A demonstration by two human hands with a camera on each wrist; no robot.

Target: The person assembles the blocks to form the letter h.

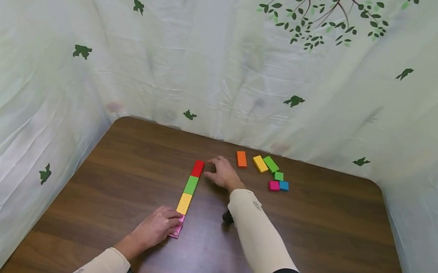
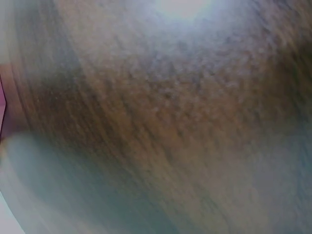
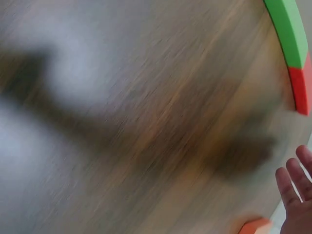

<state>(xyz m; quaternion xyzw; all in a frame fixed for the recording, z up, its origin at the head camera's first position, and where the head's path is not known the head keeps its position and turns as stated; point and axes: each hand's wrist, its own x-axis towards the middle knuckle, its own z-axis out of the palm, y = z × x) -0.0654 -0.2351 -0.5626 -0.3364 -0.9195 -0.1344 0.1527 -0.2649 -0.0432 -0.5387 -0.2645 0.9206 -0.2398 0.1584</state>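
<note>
A straight row of flat blocks runs up the table in the head view: a red block (image 1: 198, 168) at the far end, then a green block (image 1: 191, 185), a yellow block (image 1: 184, 203) and a pink block (image 1: 177, 231) nearest me. My left hand (image 1: 155, 227) grips the pink block from its left side, partly covering it. To the right of the red block, my right hand (image 1: 223, 174) hovers with fingers spread and holds nothing. Its outstretched fingers (image 3: 293, 180) show at the right wrist view's edge, apart from the red block.
Loose blocks lie at the far right of the row: an orange block (image 1: 241, 159), a yellow one (image 1: 260, 164), two green ones, a magenta one (image 1: 273, 186) and a blue one (image 1: 283, 186). A printed curtain (image 1: 222, 60) hangs behind the wooden table (image 1: 329, 230).
</note>
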